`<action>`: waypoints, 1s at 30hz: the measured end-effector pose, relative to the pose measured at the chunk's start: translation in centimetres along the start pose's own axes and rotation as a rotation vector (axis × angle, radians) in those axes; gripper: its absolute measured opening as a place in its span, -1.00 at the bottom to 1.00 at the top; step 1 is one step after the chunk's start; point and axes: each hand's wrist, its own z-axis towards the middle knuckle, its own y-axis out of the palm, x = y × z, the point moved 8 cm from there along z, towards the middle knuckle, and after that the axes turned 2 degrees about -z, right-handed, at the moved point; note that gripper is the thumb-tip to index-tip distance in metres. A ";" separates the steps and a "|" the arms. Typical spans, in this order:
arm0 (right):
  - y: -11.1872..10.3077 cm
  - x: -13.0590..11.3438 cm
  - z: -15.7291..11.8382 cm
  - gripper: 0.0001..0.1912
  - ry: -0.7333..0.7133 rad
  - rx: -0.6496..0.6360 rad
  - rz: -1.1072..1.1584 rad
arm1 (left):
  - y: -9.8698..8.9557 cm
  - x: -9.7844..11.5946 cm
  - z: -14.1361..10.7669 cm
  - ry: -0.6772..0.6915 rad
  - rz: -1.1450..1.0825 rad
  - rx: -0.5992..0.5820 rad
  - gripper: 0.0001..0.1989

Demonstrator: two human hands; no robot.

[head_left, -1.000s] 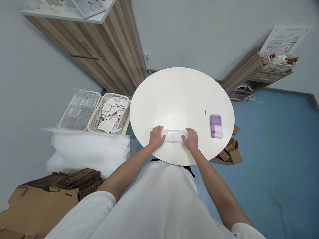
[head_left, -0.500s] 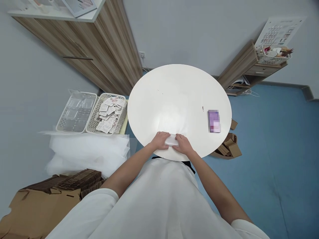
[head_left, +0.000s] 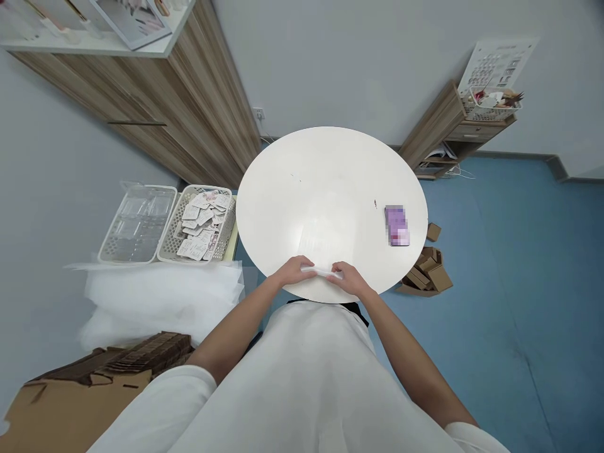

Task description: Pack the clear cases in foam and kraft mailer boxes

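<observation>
A small white item [head_left: 321, 272], maybe a wrapped packet, is held at its two ends near the front edge of the white round table [head_left: 330, 170]. My left hand [head_left: 296, 269] pinches its left end between thumb and fingers. At the right end, my right hand [head_left: 348, 277] grips it the same way. Just beyond the hands, a thin see-through sheet [head_left: 318, 241] seems to lie on the tabletop; its outline is faint. Toward the table's right side lies a blurred purple item [head_left: 397, 225].
Left of the table stand a basket of printed cards [head_left: 199, 226] and a basket of clear plastic cases [head_left: 139, 226]. White foam sheets [head_left: 163, 296] and flat cardboard [head_left: 80, 409] are nearer me. A box of cardboard pieces [head_left: 427, 274] sits on the floor at right.
The white item has tipped from showing its broad face to a thin edge. My hands have moved slightly apart, still holding it. The whole view has shifted a little.
</observation>
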 end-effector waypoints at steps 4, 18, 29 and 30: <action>-0.9 1.1 1.0 -0.66 0.091 0.057 0.052 | -1.6 -2.1 0.6 -0.059 -0.098 0.064 -0.64; -2.3 7.4 0.4 -0.69 0.388 0.372 0.004 | -2.9 -6.5 1.7 -0.301 -0.115 0.368 -0.83; -0.4 1.0 0.7 -0.42 -0.120 0.323 -0.471 | -0.2 2.5 1.7 0.321 0.558 0.237 -0.40; 0.3 0.8 1.1 -0.39 -0.143 0.265 -0.502 | 0.7 2.8 2.0 0.338 0.604 0.169 -0.35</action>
